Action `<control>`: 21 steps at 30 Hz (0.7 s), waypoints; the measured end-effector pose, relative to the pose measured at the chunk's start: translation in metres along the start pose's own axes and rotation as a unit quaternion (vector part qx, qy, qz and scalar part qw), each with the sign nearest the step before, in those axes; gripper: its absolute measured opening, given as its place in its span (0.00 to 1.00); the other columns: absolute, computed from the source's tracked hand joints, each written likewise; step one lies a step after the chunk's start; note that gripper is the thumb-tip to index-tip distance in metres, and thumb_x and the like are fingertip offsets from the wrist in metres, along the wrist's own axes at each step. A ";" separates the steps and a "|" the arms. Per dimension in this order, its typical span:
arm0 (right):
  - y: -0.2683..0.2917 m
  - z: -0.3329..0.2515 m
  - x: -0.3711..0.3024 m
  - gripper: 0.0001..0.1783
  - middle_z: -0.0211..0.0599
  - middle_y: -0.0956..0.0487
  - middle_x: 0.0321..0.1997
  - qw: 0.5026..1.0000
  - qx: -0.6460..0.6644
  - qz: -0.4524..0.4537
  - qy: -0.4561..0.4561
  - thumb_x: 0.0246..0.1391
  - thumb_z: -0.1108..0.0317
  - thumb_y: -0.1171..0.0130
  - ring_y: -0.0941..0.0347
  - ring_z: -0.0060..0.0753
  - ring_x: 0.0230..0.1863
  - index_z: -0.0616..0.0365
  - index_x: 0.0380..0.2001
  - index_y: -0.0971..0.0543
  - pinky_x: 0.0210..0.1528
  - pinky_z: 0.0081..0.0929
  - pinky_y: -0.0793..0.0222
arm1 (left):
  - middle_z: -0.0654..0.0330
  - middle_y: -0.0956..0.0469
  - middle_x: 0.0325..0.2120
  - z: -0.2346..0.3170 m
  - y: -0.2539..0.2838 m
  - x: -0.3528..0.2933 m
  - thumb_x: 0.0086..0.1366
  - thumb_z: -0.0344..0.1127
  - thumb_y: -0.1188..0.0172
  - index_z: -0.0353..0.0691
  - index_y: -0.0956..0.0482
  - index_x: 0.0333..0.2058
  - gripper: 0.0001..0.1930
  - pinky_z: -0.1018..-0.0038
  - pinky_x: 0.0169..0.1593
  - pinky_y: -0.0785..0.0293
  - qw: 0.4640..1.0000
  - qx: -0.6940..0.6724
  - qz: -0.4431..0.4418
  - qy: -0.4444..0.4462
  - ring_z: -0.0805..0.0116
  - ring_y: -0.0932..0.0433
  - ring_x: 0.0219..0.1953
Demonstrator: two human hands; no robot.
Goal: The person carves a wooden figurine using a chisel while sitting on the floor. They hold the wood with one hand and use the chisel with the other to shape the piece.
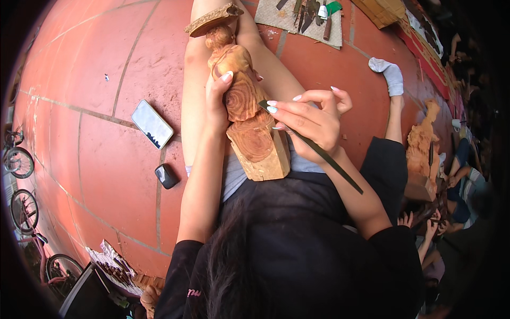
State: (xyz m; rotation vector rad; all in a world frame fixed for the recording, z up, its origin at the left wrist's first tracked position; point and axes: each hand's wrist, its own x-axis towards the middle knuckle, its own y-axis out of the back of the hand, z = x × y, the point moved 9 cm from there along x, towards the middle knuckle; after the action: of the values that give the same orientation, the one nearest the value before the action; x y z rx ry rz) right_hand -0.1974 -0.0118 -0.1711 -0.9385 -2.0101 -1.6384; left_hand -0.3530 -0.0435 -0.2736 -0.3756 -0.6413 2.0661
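Note:
A carved wooden figure (245, 98) lies along my lap between my thighs, its uncut block base toward my body and a flat rough piece at its far end. Rounded shapes and ring-like grain show on its upper face. My left hand (217, 95) is wrapped round its left side, the thumb resting on top. In my right hand (316, 119) is a long, thin, dark carving tool (337, 169), pinched like a pen. Its tip meets the wood near the step above the base, and its tail slants back over my right forearm.
On the tiled floor to the left lie a phone (152, 123) and a small black case (167, 176). Ahead, a mat (276, 15) carries several tools. A person's socked foot (390, 74) and another wooden carving (422, 146) are at right. Bicycles (24, 207) stand far left.

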 end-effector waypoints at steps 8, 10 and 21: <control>-0.016 0.007 0.006 0.13 0.19 0.16 0.41 0.999 0.036 0.015 -0.012 0.41 0.68 0.32 0.30 0.23 0.40 0.48 0.35 0.14 0.58 0.33 0.54 | 0.48 0.23 0.36 0.009 -0.003 -0.004 0.59 0.49 0.46 0.32 0.34 0.53 0.30 0.69 0.43 0.23 0.999 0.021 0.035 -0.007 0.61 0.21 0.38; -0.009 0.002 0.000 0.12 0.19 0.16 0.40 0.999 0.043 0.010 -0.017 0.40 0.67 0.32 0.31 0.22 0.38 0.48 0.34 0.14 0.59 0.33 0.56 | 0.48 0.23 0.36 0.006 -0.003 -0.003 0.59 0.48 0.46 0.32 0.34 0.53 0.30 0.69 0.44 0.23 1.000 0.012 0.015 0.006 0.61 0.21 0.38; -0.015 -0.001 0.021 0.12 0.18 0.16 0.41 0.999 0.039 0.012 -0.012 0.42 0.68 0.33 0.30 0.23 0.40 0.48 0.35 0.14 0.59 0.34 0.56 | 0.47 0.23 0.36 -0.015 0.027 0.000 0.58 0.50 0.45 0.33 0.34 0.52 0.30 0.71 0.42 0.23 0.998 -0.038 0.057 0.018 0.63 0.21 0.38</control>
State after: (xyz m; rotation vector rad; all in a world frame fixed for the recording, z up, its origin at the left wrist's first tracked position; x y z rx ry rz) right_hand -0.2225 -0.0087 -0.1678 -0.9544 -2.0564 -1.5309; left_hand -0.3638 -0.0512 -0.3016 -0.5023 -0.6916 2.1418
